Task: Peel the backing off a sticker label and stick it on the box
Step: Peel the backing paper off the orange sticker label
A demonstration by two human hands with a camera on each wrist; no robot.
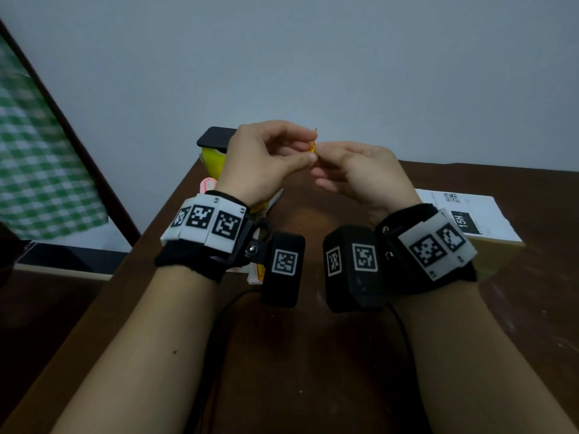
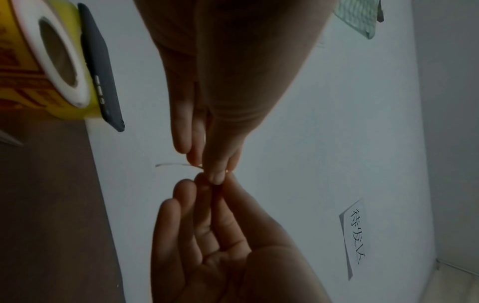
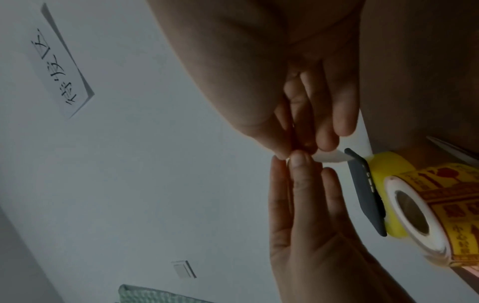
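Both hands are raised above the brown table (image 1: 313, 355) and meet at the fingertips. Between them is a small yellow sticker label (image 1: 313, 145). My left hand (image 1: 300, 148) pinches it with thumb and fingers, and my right hand (image 1: 326, 151) pinches it from the other side. In the right wrist view a white strip of backing (image 3: 334, 157) sticks out beside the pinch. In the left wrist view the paper shows only as a thin edge (image 2: 171, 165). The box (image 1: 488, 220), white-topped with a QR code and a black "15H" mark, lies on the table to the right.
A yellow roll of sticker labels (image 1: 213, 161) stands at the table's back left with a dark phone (image 1: 216, 137) on top. Scissors (image 1: 275, 195) lie under my left wrist. Cables run along the table toward me. A green checked cloth (image 1: 37, 151) hangs at far left.
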